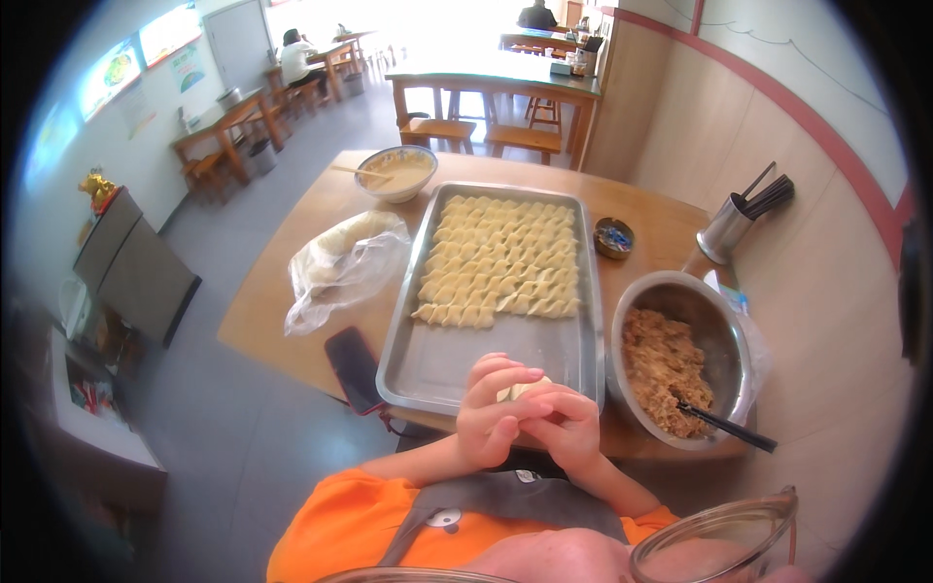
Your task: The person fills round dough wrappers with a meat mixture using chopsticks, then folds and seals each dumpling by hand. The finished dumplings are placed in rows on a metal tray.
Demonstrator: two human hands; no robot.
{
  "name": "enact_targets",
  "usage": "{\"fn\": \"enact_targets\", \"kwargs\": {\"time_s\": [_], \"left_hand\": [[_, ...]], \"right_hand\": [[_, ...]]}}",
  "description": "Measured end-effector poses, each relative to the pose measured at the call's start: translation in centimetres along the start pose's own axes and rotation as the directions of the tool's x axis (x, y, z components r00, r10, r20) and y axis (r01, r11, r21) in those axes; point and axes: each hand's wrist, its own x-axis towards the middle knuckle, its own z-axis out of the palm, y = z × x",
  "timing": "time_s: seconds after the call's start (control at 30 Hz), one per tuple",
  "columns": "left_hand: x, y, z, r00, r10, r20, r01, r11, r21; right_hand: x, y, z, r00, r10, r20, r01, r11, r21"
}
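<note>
Between my left hand (492,415) and my right hand (567,423) is a pale dough dumpling (523,389), pressed by the fingers of both and mostly hidden by them. The hands are over the near edge of a metal tray (430,364). Rows of folded dumplings (503,255) fill the tray's far part. Right of the tray stands a steel bowl (731,350) of minced filling (665,364), with a black-handled utensil (729,426) stuck in it. At the left, a clear plastic bag (350,273) holds pale dough.
A patterned bowl (397,175) with pale mixture and chopsticks stands behind the tray. A phone (352,370) lies left of it. A small round tin (614,238) and a metal holder of chopsticks (725,227) are at the right, near the wall. Two people sit at tables farther off.
</note>
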Motion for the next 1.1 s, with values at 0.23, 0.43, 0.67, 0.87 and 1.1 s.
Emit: {"fn": "enact_targets", "kwargs": {"time_s": [0.23, 0.43, 0.67, 0.87, 1.1], "left_hand": [[0.0, 0.2, 0.7, 0.936, -0.314, -0.158, 0.298, 0.948, -0.114], [-0.4, -0.3, 0.5, 0.958, -0.277, -0.079, 0.273, 0.960, -0.053], [-0.6, -0.4, -0.3, 0.948, -0.314, 0.043, 0.317, 0.945, -0.077], [2.6, -0.6, -3.7, 0.854, -0.355, 0.381, 0.408, 0.911, -0.066], [3.0, -3.7, -6.2, 0.734, -0.627, 0.261, 0.600, 0.779, 0.182]], "right_hand": [[-0.2, 2.3, 0.6, 0.955, 0.277, -0.106, -0.134, 0.723, 0.677], [0.8, 1.5, 1.6, 0.905, 0.314, -0.288, -0.089, 0.801, 0.593], [0.1, 3.6, -0.1, 0.948, -0.107, -0.299, 0.164, 0.971, 0.174], [0.6, 1.0, -1.1, 0.980, -0.137, -0.142, 0.114, 0.980, -0.161], [1.3, 0.8, -1.9, 0.994, -0.110, 0.018, 0.109, 0.928, -0.356]]}}
